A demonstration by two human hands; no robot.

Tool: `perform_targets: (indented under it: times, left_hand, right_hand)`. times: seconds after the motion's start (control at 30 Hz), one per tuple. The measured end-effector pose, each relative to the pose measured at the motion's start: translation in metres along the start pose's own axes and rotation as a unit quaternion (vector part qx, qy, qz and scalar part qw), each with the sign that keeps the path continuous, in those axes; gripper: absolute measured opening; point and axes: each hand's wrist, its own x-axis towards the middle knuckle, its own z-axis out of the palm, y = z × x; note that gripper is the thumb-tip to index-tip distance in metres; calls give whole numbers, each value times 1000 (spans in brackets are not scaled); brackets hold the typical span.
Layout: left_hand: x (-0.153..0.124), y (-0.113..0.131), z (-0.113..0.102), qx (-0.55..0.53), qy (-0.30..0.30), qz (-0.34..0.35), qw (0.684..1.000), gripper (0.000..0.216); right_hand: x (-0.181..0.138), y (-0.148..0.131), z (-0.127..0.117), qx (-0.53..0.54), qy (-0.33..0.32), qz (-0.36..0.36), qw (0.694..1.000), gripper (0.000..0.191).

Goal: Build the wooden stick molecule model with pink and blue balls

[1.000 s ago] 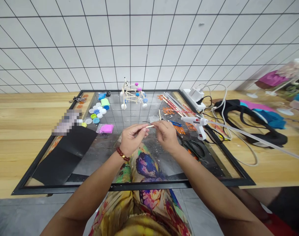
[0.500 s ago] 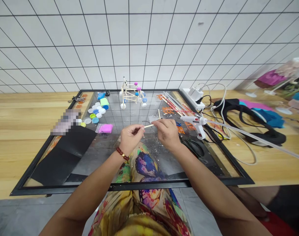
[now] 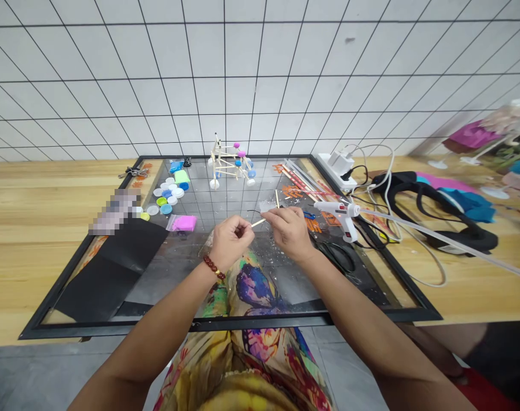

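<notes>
My left hand point(image 3: 229, 242), with a red bead bracelet at the wrist, is closed in a loose fist and pinches one end of a thin wooden stick point(image 3: 258, 222). My right hand point(image 3: 290, 231) is closed too, its fingertips pinching the stick's other end. Both hands hover just above the glass work surface point(image 3: 186, 268), near its middle. Behind them at the back of the glass stands a small stick model point(image 3: 230, 162) with white, pink and blue caps at its joints.
A white glue gun point(image 3: 343, 217) lies right of my hands, cables and a power strip point(image 3: 339, 168) behind it. Coloured bottle caps point(image 3: 168, 197), a pink bag point(image 3: 183, 223) and a black sheet point(image 3: 114, 260) sit left. Loose sticks point(image 3: 300, 182) lie at back right.
My left hand has curled tighter and dropped slightly, and the stick between the hands now tilts up to the right. My right hand has shifted a little left.
</notes>
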Motion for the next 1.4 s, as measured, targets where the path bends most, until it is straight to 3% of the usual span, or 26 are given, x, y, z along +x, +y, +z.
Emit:
perform_targets:
  times: [0.2, 0.33, 0.63, 0.83, 1.0, 1.17, 1.4]
  left_hand:
    - [-1, -1, 3, -82, -52, -48, 994, 3]
    - [-1, -2, 7, -133, -56, -72, 987, 6]
    - [-5, -1, 12, -140, -41, -81, 986, 19]
    - [-5, -6, 8, -113, -25, -70, 991, 29]
    - [-5, -6, 5, -110, -36, -89, 989, 37]
    - [-5, -5, 6, -104, -41, -96, 989, 27]
    - [-3, -13, 13, -111, 1, -74, 991, 17]
  right_hand:
    - [0, -2, 2, 10, 8, -20, 1000, 30]
    - [2, -6, 2, 20, -9, -18, 1000, 26]
    - [2, -5, 0, -6, 10, -1, 1000, 16]
    - [3, -5, -1, -9, -21, 0, 1000, 21]
    - [1, -3, 1, -18, -8, -6, 1000, 27]
    - [-1, 0, 4, -15, -13, 0, 1000, 29]
    - [1, -1, 1, -3, -12, -5, 1000, 23]
